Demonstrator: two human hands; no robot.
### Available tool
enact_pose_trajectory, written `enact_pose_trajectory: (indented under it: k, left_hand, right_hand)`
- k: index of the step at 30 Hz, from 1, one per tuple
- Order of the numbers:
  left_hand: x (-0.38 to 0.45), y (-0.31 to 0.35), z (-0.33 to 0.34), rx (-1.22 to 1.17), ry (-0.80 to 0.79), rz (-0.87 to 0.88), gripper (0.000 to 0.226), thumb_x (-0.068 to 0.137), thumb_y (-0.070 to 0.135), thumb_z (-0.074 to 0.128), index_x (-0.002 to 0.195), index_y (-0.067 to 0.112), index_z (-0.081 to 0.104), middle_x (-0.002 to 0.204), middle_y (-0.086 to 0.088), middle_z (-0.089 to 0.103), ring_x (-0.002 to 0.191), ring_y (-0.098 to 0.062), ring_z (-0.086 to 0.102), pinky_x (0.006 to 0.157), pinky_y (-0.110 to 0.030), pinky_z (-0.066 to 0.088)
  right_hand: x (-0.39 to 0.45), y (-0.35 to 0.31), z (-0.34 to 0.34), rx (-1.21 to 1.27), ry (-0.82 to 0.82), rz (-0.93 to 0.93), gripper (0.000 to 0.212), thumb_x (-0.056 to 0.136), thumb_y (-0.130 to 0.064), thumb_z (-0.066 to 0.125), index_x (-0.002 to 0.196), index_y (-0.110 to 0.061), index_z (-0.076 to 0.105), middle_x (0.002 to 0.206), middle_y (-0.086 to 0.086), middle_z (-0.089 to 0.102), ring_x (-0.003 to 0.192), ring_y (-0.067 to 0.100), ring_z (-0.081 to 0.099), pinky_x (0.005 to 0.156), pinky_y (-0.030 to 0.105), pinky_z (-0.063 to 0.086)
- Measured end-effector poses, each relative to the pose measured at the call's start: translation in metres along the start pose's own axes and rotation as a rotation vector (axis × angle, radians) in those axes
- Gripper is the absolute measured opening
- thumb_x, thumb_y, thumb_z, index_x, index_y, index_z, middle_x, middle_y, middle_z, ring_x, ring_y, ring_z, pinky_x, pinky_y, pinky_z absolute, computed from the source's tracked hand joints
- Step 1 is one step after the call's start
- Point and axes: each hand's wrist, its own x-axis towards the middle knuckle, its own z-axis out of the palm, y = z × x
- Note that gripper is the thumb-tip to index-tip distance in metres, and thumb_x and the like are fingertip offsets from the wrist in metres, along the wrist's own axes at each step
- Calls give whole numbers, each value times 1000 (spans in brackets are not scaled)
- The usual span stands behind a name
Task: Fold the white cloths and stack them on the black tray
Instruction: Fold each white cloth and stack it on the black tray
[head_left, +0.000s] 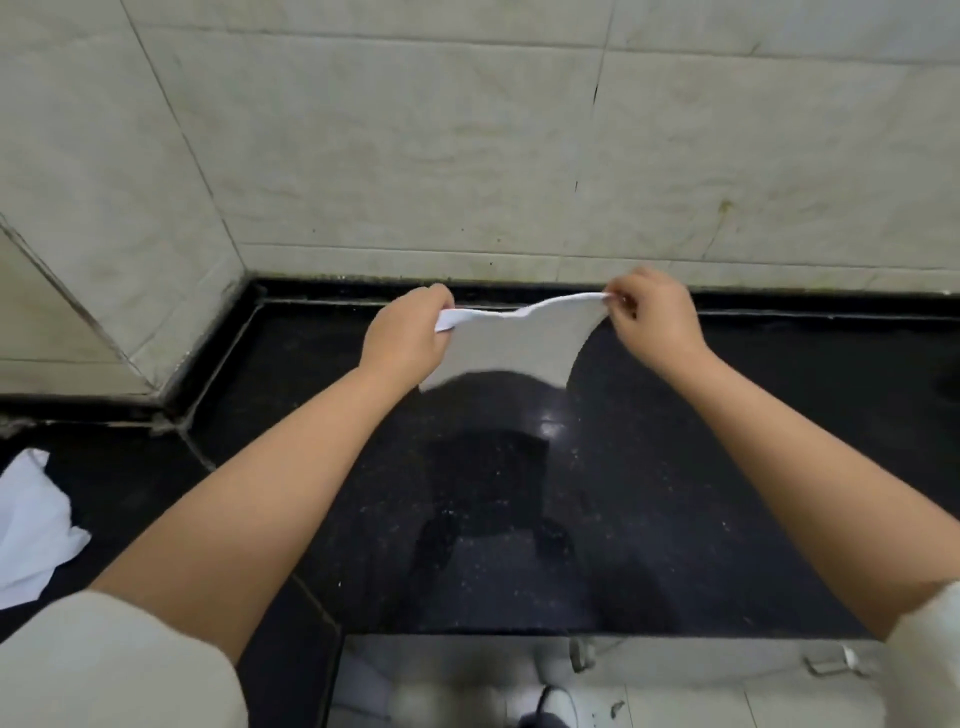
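Observation:
A white cloth (514, 343) hangs in the air above the black counter (675, 493), stretched between both hands. My left hand (410, 338) pinches its left top corner, and my right hand (654, 317) pinches its right top corner. The cloth's lower edge curls loosely and looks blurred. Its shadow falls on the glossy counter below. A second white cloth (31, 525) lies crumpled at the far left edge of the counter. No black tray shows in the view.
Beige tiled walls (467, 156) close the counter at the back and left, meeting in a corner. The counter's front edge runs along the bottom, with a pale floor (701, 691) and a shoe below it.

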Motion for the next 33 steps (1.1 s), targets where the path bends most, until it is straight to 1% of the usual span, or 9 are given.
enact_pose_trajectory:
  k: [4, 7, 10, 13, 15, 19, 23, 26, 33]
  left_hand:
    - [-29, 2, 21, 50, -240, 113, 19, 90, 17, 52, 101, 4, 61, 104, -14, 58, 98, -31, 55, 72, -34, 37]
    - [-63, -5, 48, 64, -563, 160, 16, 89, 19, 56, 92, 5, 64, 102, -12, 63, 99, -26, 57, 80, -33, 40]
    - [-95, -4, 75, 52, -825, 177, 26, 89, 17, 53, 64, 11, 51, 82, -15, 61, 81, -24, 55, 68, -28, 34]
    - [-119, 6, 96, 69, -1148, 149, 20, 90, 12, 50, 83, 1, 65, 88, -16, 63, 80, -21, 52, 67, -26, 36]
    - [-124, 13, 105, 77, -1308, 109, 22, 90, 9, 46, 90, -1, 66, 100, -17, 67, 80, -16, 50, 61, -21, 37]
    - [-106, 15, 118, -52, -1198, -16, 33, 96, 13, 38, 64, 17, 44, 91, -10, 57, 82, -16, 48, 71, -25, 38]
    - [-90, 8, 128, -275, -1012, -272, 32, 99, 17, 33, 69, 14, 42, 72, 2, 47, 66, -8, 47, 58, -17, 38]
    - [-83, 2, 142, -194, -818, -305, 23, 96, 15, 40, 77, 12, 52, 68, 5, 47, 69, -10, 46, 60, -19, 38]
    - [-82, -1, 174, 32, -641, -329, 24, 95, 18, 41, 106, 10, 62, 107, -6, 59, 94, -20, 57, 78, -29, 45]
  right_hand:
    - [-50, 26, -11, -52, -193, -140, 20, 75, -8, 50, 77, 3, 67, 81, 20, 67, 78, 35, 60, 69, 25, 34]
    - [-94, 53, -5, -149, -594, -134, 15, 81, -6, 55, 84, 1, 68, 90, 16, 69, 88, 33, 61, 75, 25, 36]
    - [-138, 74, 7, -181, -1027, -75, 16, 85, -13, 56, 90, -4, 68, 95, 10, 70, 84, 21, 60, 71, 22, 37]
    - [-161, 88, 14, -163, -1461, 49, 12, 83, -12, 56, 73, -16, 60, 75, -6, 60, 66, 7, 48, 62, 21, 34]
    - [-159, 93, 15, -177, -1571, 124, 25, 81, -11, 55, 61, -25, 51, 67, -12, 51, 62, 2, 44, 62, 20, 35]
    - [-139, 103, 30, -177, -1387, 134, 16, 83, -8, 51, 69, -12, 57, 71, -2, 53, 69, 13, 47, 58, 20, 33]
    - [-128, 113, 54, -81, -1054, 223, 17, 88, -7, 47, 91, -5, 64, 90, 3, 60, 87, 18, 55, 72, 23, 42]
    - [-124, 120, 73, -63, -893, 344, 24, 89, -6, 44, 100, -5, 66, 105, 8, 67, 97, 24, 61, 80, 30, 48]
    - [-123, 134, 98, -89, -818, 444, 24, 89, -6, 45, 96, -6, 68, 102, 9, 66, 92, 25, 62, 75, 33, 50]
